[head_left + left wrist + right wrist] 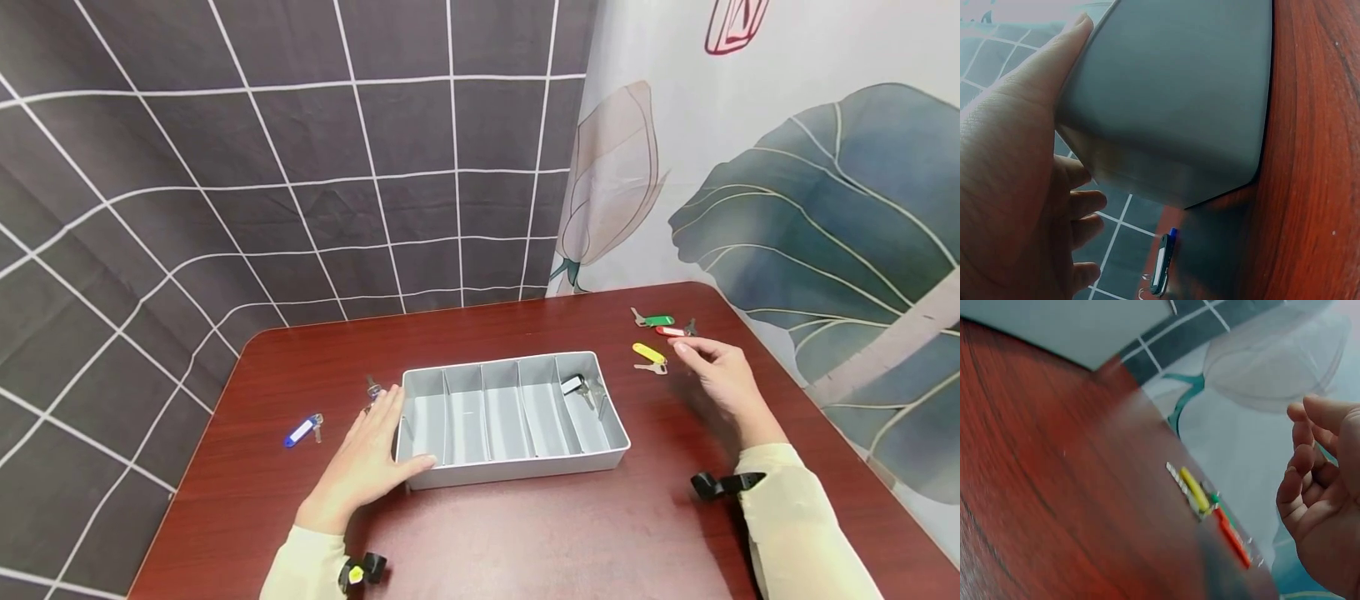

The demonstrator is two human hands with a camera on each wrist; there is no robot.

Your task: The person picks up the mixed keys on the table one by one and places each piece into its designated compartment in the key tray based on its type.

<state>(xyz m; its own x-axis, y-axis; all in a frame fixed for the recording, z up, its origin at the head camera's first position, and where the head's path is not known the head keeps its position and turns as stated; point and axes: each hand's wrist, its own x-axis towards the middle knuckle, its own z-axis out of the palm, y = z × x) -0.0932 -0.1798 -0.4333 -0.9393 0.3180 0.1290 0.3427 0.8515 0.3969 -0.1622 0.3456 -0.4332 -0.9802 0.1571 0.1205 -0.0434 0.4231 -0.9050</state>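
A grey tray (517, 469) with several narrow compartments sits mid-table. My left hand (367, 454) rests against its left end, thumb over the front rim and fingers extended along the left side. In the left wrist view, the tray's wall (1166, 75) fills the space beside my thumb. A key with a black, white-labelled tag (572, 384) lies in the rightmost compartment. My right hand (722, 379) hovers at the right with thumb and fingers close together, holding nothing. Beyond its fingertips lie keys with yellow (648, 353), red (671, 332) and green (659, 320) tags.
A key with a blue tag (301, 431) lies left of my left hand. Another key (373, 387) pokes out past those fingers, its tag mostly hidden. A dark checked curtain (300, 167) and a white flowered curtain (637, 50) hang behind the table (510, 533).
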